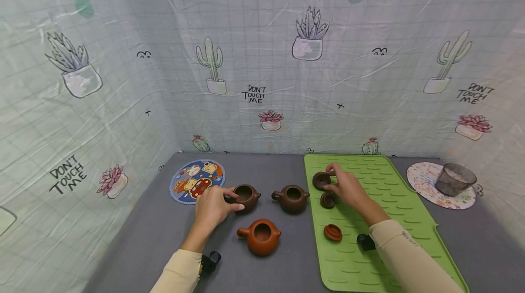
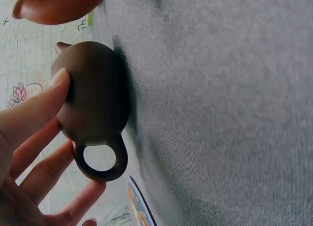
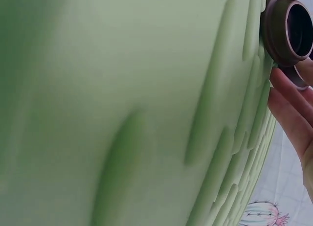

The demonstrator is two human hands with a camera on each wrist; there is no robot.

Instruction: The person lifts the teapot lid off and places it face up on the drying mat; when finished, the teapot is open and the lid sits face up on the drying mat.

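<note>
Three lidless clay teapots stand on the grey cloth. My left hand (image 1: 213, 206) holds the left dark brown teapot (image 1: 245, 196). In the left wrist view its thumb (image 2: 36, 111) presses the teapot's body (image 2: 98, 99), and the other fingers lie by the loop handle (image 2: 100, 160). A second dark brown teapot (image 1: 292, 198) and an orange-brown teapot (image 1: 260, 236) stand apart from it. On the green mat (image 1: 381, 202) my right hand (image 1: 344, 186) pinches a dark brown lid (image 1: 321, 180). In the right wrist view that lid (image 3: 288, 30) shows its hollow side, with my fingers (image 3: 288, 103) beside it.
Two more lids lie on the mat, a dark one (image 1: 327, 200) and an orange one (image 1: 333, 232). A round cartoon coaster (image 1: 197, 181) sits at the back left. A dark glass cup (image 1: 455, 179) stands on a floral coaster (image 1: 422, 183) at the right. Printed plastic sheeting walls the table.
</note>
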